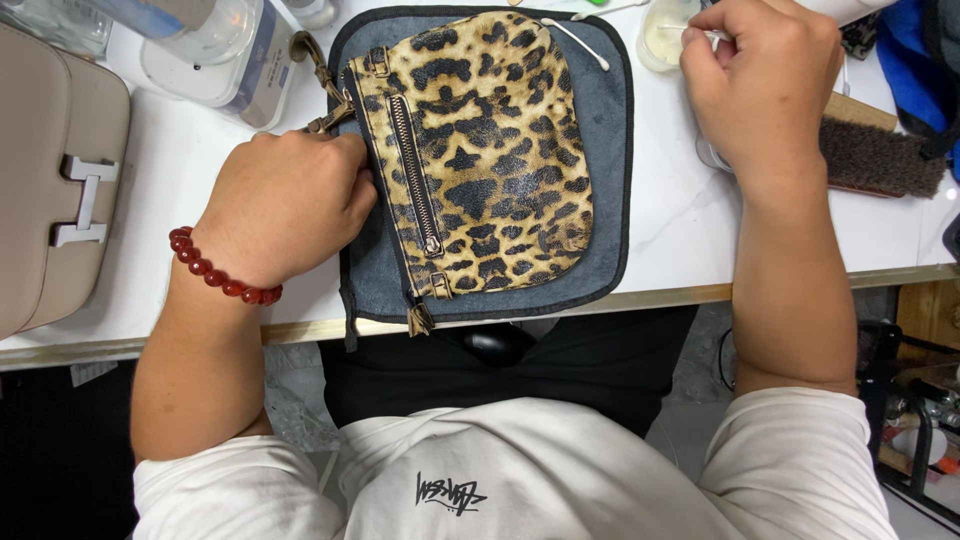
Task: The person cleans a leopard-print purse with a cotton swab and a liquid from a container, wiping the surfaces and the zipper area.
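pouch [480, 150] | soft, light, limp leather, prob. slides on mat [610, 200]; best held by zip edge or strap end | leopard print, tan/black, brass zip | flat on grey mat, table centre | L hand [285, 205] fingers curled, pressing pouch's left edge | R hand [760, 80] fingers pinched on cotton swab [690, 30] at small jar [665, 35]

Beige handbag [55, 180] at left edge; bristle brush [880, 155] at right; clear plastic containers [215, 45] top left, contents perhaps liquid.

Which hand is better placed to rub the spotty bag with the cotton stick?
Probably the right hand: it already pinches the cotton stick, while the left hand presses down the bag.
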